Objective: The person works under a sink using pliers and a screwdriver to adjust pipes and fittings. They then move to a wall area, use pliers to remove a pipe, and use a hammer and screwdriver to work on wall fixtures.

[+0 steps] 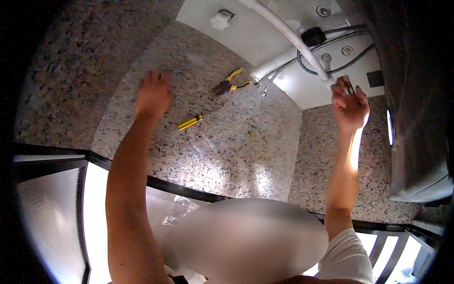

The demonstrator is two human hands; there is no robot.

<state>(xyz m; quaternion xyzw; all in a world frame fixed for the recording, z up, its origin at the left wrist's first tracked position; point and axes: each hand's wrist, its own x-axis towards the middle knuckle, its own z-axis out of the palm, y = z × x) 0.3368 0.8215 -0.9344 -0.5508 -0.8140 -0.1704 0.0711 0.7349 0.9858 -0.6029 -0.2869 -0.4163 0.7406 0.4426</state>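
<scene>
We start at the left, where a textured panel [52, 222] in a dark frame stands below the speckled granite surface [255, 142]. The left hand [155, 92] is over the granite, back of the hand toward us; its fingers, a little blurred, are loosely bent and slightly apart, and we cannot tell whether the fingertips bear on the stone. To its right and lower, a yellow-and-black tool handle [190, 123] lies on the granite, near the hand but apart from it. Farther right we record a white knob-like fitting [220, 20] on the pale panel [265, 28], and below it the pliers [232, 85], yellow handles parted, lying on the granite. Next come thin grey hoses [276, 71], their connector ends near the pliers. The white pipe [291, 35] slants from the top edge down to the right, past a black round piece [313, 36]; its lower end lies just beside the fingertips of the right hand [351, 102]. These fingers are curled, palm side partly shown; we cannot tell whether they pinch the pipe end or something small. At far right we note a dark square [376, 79].
</scene>
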